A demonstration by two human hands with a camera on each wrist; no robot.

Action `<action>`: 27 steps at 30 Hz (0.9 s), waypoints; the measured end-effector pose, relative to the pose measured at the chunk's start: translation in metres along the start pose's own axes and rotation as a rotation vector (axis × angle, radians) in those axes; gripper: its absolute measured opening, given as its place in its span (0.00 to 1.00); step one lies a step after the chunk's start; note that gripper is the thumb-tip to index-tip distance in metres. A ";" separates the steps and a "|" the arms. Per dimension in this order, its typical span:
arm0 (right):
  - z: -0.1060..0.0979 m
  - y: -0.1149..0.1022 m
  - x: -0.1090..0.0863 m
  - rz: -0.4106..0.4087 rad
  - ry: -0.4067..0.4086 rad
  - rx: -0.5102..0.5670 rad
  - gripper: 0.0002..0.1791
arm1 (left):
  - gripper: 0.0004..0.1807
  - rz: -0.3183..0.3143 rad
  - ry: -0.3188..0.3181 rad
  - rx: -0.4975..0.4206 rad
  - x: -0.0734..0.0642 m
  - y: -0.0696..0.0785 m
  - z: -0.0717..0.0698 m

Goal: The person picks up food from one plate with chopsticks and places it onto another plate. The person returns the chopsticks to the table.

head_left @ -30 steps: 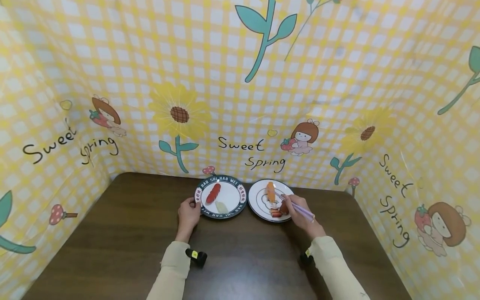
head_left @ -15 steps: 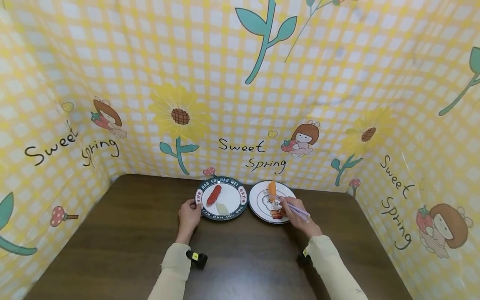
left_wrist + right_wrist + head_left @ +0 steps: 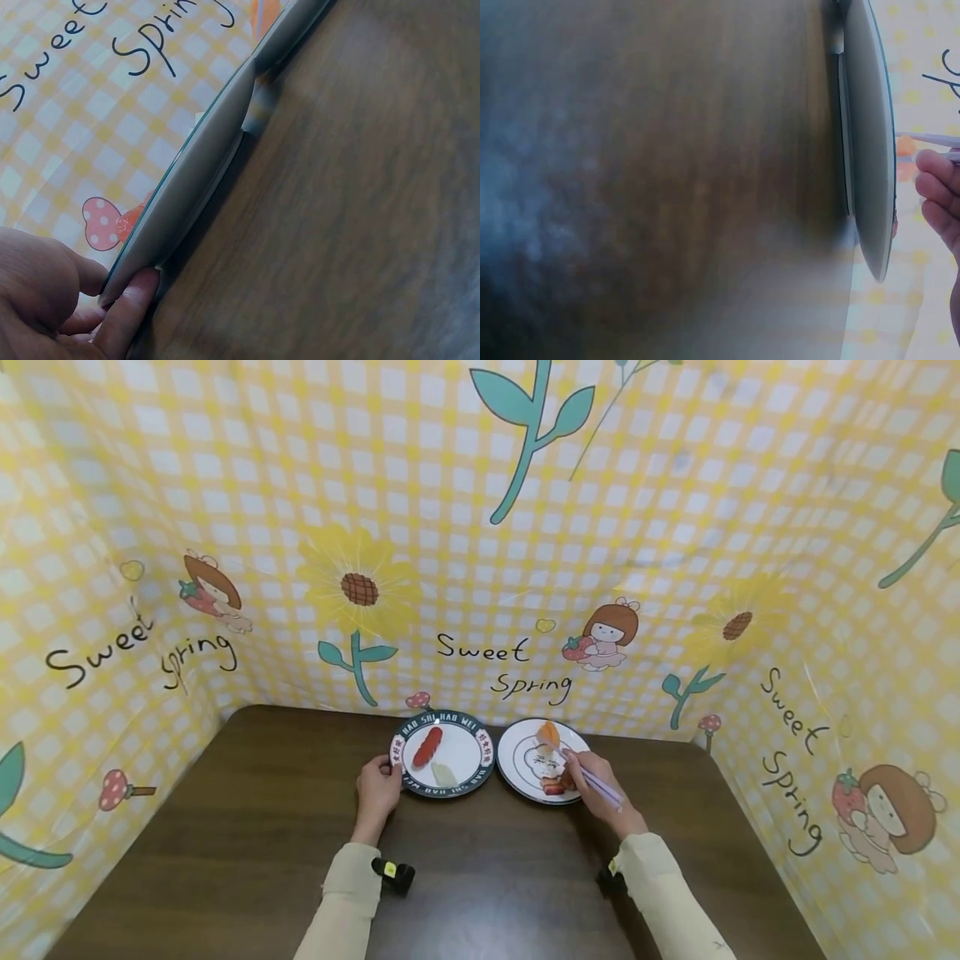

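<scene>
My left hand (image 3: 378, 789) grips the left rim of the green-bordered plate (image 3: 409, 782); the left wrist view shows thumb above and a finger beneath the rim. On that plate lie a red scored sausage (image 3: 428, 748) and a pale, flat greenish piece (image 3: 443, 774). In my right hand (image 3: 600, 806) is a pair of pale purple chopsticks (image 3: 604, 788), slanting over the white plate (image 3: 513, 772) with thin dark rings. Their tips meet an orange food piece (image 3: 550, 732) near the plate's far side. Reddish-brown pieces (image 3: 552, 786) lie at its near edge, partly hidden by the right hand.
Both plates stand side by side at the back of the brown wooden table (image 3: 472, 877). A yellow checked cloth (image 3: 480, 568) rises right behind them and along both sides.
The orange piece has turned and now appears shorter and tilted at the chopstick tips. The right hand has shifted only slightly. The left hand and its plate stay in place.
</scene>
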State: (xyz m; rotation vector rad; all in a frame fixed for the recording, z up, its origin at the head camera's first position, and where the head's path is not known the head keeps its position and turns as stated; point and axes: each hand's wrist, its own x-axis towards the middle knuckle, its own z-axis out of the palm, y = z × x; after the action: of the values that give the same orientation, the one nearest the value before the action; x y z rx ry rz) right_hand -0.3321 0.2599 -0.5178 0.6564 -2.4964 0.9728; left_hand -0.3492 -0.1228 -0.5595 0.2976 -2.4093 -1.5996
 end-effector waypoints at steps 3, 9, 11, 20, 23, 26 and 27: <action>0.002 0.004 -0.003 -0.021 0.044 0.034 0.19 | 0.19 -0.003 0.004 0.008 -0.001 0.000 -0.001; 0.007 0.015 -0.004 0.065 0.172 0.159 0.21 | 0.20 -0.014 -0.002 0.017 0.000 -0.001 0.000; 0.006 0.016 -0.003 0.110 0.185 0.218 0.22 | 0.20 -0.015 -0.005 0.013 0.000 -0.001 0.000; 0.001 0.022 -0.005 0.250 0.215 0.161 0.21 | 0.19 -0.008 0.002 0.014 -0.001 -0.002 0.000; 0.000 0.022 -0.007 0.243 0.175 0.179 0.22 | 0.20 -0.009 0.001 0.010 -0.002 -0.002 -0.001; -0.001 0.021 -0.007 0.264 0.178 0.186 0.23 | 0.20 -0.006 0.003 0.012 0.000 -0.001 -0.001; -0.002 0.021 -0.007 0.292 0.192 0.181 0.24 | 0.20 0.001 0.002 0.012 0.000 -0.001 -0.001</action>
State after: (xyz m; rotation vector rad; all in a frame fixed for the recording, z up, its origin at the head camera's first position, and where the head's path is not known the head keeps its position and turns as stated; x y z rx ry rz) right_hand -0.3380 0.2770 -0.5310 0.2359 -2.3920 1.3116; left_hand -0.3494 -0.1236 -0.5597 0.3002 -2.4177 -1.5845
